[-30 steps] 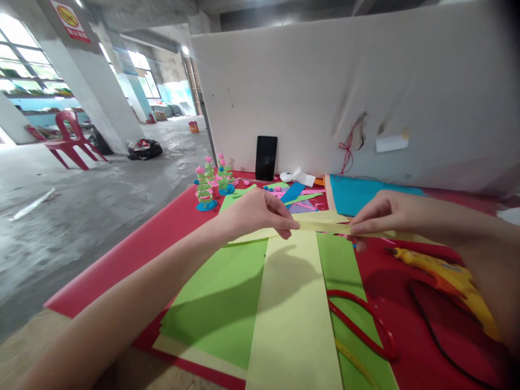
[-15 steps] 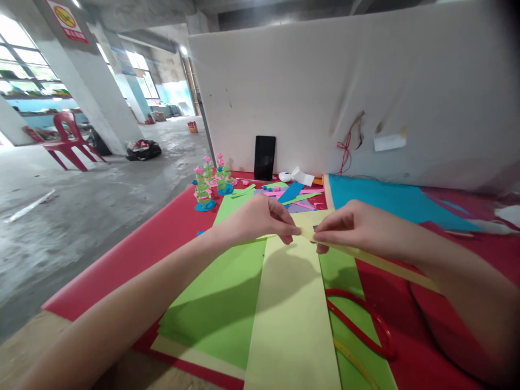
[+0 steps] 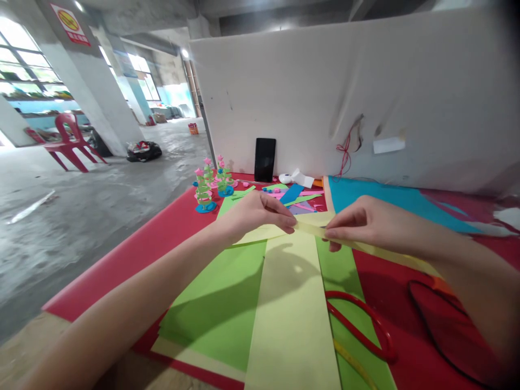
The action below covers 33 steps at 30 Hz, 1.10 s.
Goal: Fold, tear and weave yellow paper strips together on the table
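Pinching the strip (image 3: 311, 229) at two spots close together, your left hand (image 3: 260, 214) and right hand (image 3: 365, 222) each close thumb and fingertips on it. They hold it stretched just above the bench (image 3: 134, 254). The strip is pale yellow. It runs from under your left hand, across the short gap between the hands, and trails back under your right wrist.

Judging by the grips, you are at the holding and lining-up stage: the strip is held in the air and no tool is in either hand. Any fold or crease from here would call for even tension between the two pinches, with the edges kept square.

Just below both hands lies a wide pale sheet (image 3: 290, 314), with green sheets (image 3: 219, 303) under it on either side. The red scissors (image 3: 361, 330) rest below your right hand, partly on the green, and a black cord (image 3: 439, 336) loops just beyond them.

No box or tray shows. The scraps (image 3: 296, 195) lie loose on the bench beyond your left hand. A blue sheet (image 3: 385, 200) lies beyond your right hand. Well past your left hand, paper trees (image 3: 205, 187) stand on the bench and a phone (image 3: 265, 158) leans upright.
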Each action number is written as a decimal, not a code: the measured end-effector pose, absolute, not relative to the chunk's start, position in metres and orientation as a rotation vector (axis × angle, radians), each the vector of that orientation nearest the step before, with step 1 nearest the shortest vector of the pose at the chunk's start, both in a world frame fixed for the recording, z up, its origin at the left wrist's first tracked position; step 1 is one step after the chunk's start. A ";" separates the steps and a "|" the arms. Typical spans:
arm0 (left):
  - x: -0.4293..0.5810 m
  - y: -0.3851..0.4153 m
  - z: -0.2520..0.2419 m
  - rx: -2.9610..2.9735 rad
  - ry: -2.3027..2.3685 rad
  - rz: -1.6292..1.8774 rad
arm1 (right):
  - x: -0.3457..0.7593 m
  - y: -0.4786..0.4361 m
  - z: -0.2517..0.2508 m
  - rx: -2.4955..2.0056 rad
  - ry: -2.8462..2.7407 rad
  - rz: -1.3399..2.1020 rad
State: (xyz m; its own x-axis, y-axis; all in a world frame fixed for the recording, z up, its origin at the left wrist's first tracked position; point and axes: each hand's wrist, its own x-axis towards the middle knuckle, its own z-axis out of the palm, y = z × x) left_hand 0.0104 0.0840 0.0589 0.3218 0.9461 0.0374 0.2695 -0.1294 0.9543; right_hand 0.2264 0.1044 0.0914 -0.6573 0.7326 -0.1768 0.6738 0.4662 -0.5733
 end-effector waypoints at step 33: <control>0.036 0.063 0.056 2.161 1.293 0.914 | 0.204 0.084 0.087 -1.262 -2.541 0.922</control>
State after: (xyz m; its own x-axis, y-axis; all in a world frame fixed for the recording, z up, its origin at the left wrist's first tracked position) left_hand 0.0362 0.0626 0.0565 0.3380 0.8900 0.3060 0.5858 -0.4534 0.6717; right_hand 0.2042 0.0838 0.0867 -0.6318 0.7649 -0.1259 0.6676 0.4543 -0.5899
